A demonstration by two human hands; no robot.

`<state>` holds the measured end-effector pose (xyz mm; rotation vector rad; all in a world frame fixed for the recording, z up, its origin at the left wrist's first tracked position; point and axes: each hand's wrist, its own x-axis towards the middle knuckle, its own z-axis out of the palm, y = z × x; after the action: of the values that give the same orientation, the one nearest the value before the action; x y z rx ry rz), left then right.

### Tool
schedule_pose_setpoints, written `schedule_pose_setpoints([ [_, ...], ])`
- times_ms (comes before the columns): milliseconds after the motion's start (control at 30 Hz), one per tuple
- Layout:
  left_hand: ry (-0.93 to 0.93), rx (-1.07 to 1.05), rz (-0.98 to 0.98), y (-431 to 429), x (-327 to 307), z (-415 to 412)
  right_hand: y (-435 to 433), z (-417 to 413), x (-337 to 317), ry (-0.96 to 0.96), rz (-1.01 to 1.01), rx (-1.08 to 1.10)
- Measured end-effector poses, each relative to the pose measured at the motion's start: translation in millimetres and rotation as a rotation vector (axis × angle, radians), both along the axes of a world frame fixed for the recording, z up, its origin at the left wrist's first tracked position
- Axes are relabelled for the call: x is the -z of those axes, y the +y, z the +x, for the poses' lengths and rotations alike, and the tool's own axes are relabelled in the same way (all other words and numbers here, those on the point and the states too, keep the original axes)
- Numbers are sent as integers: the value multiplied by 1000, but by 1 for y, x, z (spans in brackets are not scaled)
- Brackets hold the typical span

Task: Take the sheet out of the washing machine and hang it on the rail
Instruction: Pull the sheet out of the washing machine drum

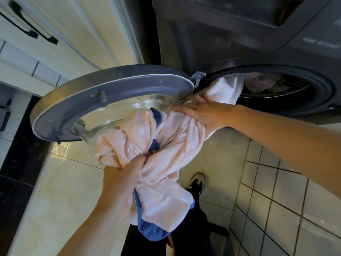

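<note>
Sheet (162,163) bunched between left hand (123,174) and right hand (204,113) grips

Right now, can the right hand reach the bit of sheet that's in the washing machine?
Probably yes. The right hand already grips the sheet beside the drum opening, the door is swung wide open, and nothing blocks the way.

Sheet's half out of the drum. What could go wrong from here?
1. Part of the pink sheet is inside the drum; it may snag at the door hinge.
2. Its blue-edged end hangs low below the left hand, so it could drag on the floor tiles.
</note>
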<state>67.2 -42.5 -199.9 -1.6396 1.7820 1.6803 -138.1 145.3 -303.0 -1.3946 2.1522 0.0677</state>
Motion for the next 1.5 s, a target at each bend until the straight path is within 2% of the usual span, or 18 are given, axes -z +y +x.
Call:
schedule_pose_setpoints([
  [100, 82, -78, 27, -2, -6, 3, 11, -6, 13, -49, 53, 85],
  [267, 137, -104, 54, -6, -8, 6, 42, -10, 32, -71, 200, 95],
  [400, 98, -61, -17, -18, -1, 11, 44, -4, 45, -33, 122, 172],
  [533, 113, -67, -28, -19, -3, 7, 42, 6, 51, 109, 95, 197],
  [700, 191, 103, -105, -8, 4, 6, 55, 10, 33, 164, 191, 203],
  [833, 149, 169, -184, 6, 23, 8, 61, 36, 1, 265, 189, 357],
  [900, 138, 179, -211, 16, 29, 8, 63, 54, -18, 253, 182, 388],
  [1067, 32, 236, -229, 37, 43, 1, 58, 106, -76, 313, 97, 341],
  [1133, 2, 238, -208, 42, 48, -2, 50, 117, -98, 216, 25, 445],
  [1200, -50, 245, -187, 46, 52, -5, 40, 126, -111, 48, -138, 575],
  [1333, -9, 262, -11, 52, 50, -6, 15, 141, -115, 37, -515, 609],
  [1400, 28, 206, 71, 52, 42, -11, 5, 148, -111, -27, -560, 598],
  [1500, -83, 47, 237, 42, 47, -16, -6, 152, -103, -211, -543, 641],
])
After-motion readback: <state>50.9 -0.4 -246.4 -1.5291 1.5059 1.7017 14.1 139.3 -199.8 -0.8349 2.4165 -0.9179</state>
